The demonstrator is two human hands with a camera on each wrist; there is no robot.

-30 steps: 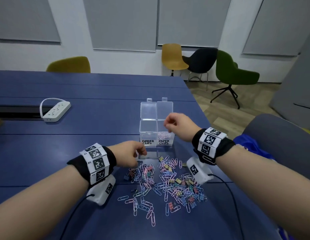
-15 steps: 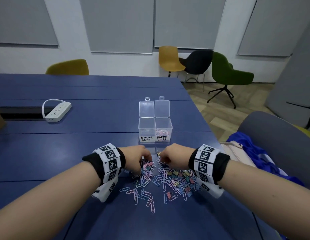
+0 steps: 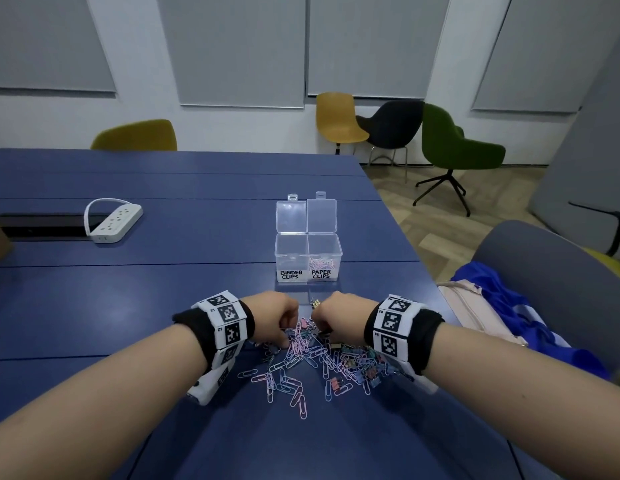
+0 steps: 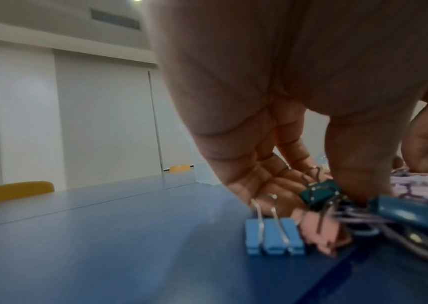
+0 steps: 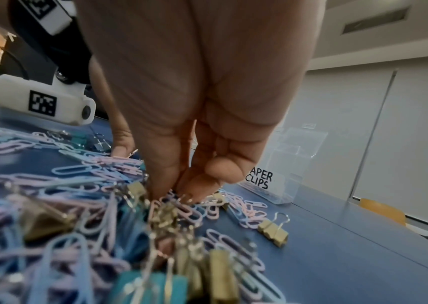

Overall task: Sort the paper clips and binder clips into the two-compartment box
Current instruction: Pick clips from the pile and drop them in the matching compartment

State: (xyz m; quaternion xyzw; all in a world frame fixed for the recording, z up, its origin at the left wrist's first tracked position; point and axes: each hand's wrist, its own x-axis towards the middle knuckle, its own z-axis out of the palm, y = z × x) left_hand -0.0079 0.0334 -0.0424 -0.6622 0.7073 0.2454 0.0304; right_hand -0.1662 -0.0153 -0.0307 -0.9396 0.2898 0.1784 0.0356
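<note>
Both hands now down in the clip pile (image 3: 312, 355) vs 1 s ago — left hand (image 3: 272, 315) pinches, contents unclear; right hand (image 3: 339, 315) fingertips pinch pastel paper clips (image 5: 181, 203). Clear box (image 3: 308, 252) just beyond.

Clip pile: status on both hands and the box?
Both hands, left and right, down in clip pile, grip unclear. Box open; paper clips in right compartment only. Nothing blocking.
</note>
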